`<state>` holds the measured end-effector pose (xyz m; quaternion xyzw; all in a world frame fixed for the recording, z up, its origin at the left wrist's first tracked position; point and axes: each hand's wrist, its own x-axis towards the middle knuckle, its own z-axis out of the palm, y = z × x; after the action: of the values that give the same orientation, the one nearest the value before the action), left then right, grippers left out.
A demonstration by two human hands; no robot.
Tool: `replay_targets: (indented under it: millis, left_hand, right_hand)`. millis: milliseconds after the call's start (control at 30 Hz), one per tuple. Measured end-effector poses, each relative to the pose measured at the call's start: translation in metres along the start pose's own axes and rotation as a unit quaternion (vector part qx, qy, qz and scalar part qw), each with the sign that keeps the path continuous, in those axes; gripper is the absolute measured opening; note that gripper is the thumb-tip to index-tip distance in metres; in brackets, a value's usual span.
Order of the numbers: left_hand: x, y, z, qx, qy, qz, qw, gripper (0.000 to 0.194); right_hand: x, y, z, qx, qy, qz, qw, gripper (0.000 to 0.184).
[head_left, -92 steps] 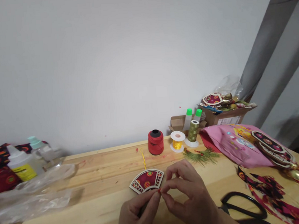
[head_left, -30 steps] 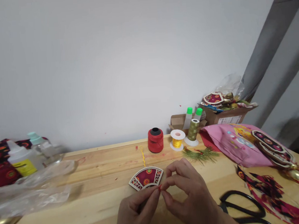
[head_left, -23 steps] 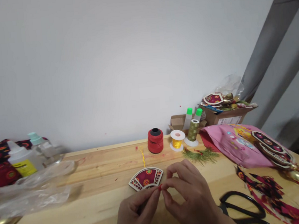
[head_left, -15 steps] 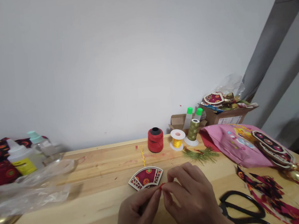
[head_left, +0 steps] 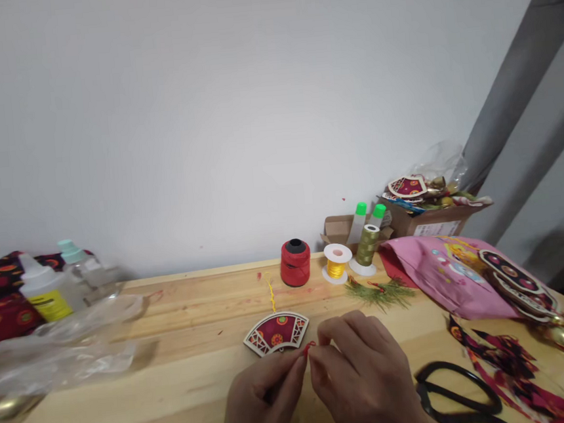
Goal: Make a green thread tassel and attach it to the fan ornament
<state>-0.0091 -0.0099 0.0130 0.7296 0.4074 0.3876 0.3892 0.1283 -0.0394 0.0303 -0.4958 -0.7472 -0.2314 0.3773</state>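
A small piece of red thread (head_left: 308, 347) shows between my fingertips, with a little loop at its top. My left hand (head_left: 266, 400) pinches it between thumb and forefinger. From the other side my right hand (head_left: 363, 379) grips it too, its remaining fingers curled in. Just beyond the hands a fan-shaped ornament (head_left: 277, 332) lies flat on the table; it has a pale wooden frame, dark red patterned fabric and a yellow cord (head_left: 271, 295) at its top. Black-handled scissors (head_left: 458, 390) lie right of my right hand, their blades hidden.
Behind stand a red thread spool (head_left: 295, 263), a yellow cord spool (head_left: 336, 266) and a green thread spool (head_left: 367, 250). Green tufts (head_left: 380, 293), a pink bag (head_left: 430, 267) and fabric strips (head_left: 512, 362) lie right. Glue bottles (head_left: 46, 288) and clear plastic (head_left: 67, 355) are left.
The right fingers have curled in further, and more of the red thread now shows as a small loop. The fan ornament stays put on the table; the view has shifted slightly.
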Motion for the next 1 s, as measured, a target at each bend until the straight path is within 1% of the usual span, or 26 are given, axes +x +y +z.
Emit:
replay_targets:
  millis: [133,367,533,633,767,867,1000]
  left_hand:
    - [0.0,-0.001,0.0,0.002,-0.007,0.011,1.0,0.018]
    - [-0.001,-0.004,0.001,-0.015,-0.021,0.008,1.0,0.02]
    - [0.0,-0.002,0.0,-0.018,-0.012,-0.016,1.0,0.02]
    - [0.0,-0.002,0.0,-0.041,-0.013,-0.061,0.997,0.022]
    - [0.0,-0.003,-0.001,-0.071,-0.005,-0.117,0.991,0.023]
    - [0.0,-0.005,-0.001,-0.085,0.005,-0.122,0.989,0.022]
    - [0.001,-0.004,-0.002,-0.082,0.02,-0.101,0.991,0.021]
  right_hand:
    - [0.0,0.0,0.0,-0.001,0.01,-0.028,1.0,0.018]
    - [0.001,0.002,0.0,0.03,-0.006,-0.04,0.999,0.014]
    - [0.001,0.004,-0.001,0.069,-0.023,-0.05,0.996,0.015]
    - [0.003,0.008,-0.001,0.106,-0.036,-0.019,0.994,0.015]
    - [0.005,0.016,-0.002,0.196,-0.055,0.081,0.976,0.015]
    - [0.004,0.016,-0.002,0.24,-0.059,0.121,0.961,0.016]
    - [0.001,0.008,0.001,0.261,-0.073,0.138,0.953,0.014]
